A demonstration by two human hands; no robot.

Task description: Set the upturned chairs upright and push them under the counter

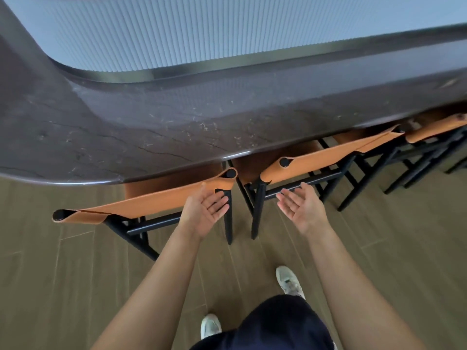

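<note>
Three chairs with orange leather backs and black frames stand upright, their seats tucked under the dark stone counter [126, 137]. The nearest chair [151, 203] is at left, a second chair [316, 160] is right of it, a third chair [434, 127] is at far right. My left hand [206, 210] hovers palm up with straight fingers just in front of the nearest chair's right back post. My right hand [302, 207] hovers the same way in front of the second chair's left leg. Neither hand holds anything.
The counter curves away to the left, with a ribbed pale panel [202, 34] beyond it. Wood plank floor [63, 286] lies under me. My two white shoes [289, 281] stand behind the chairs.
</note>
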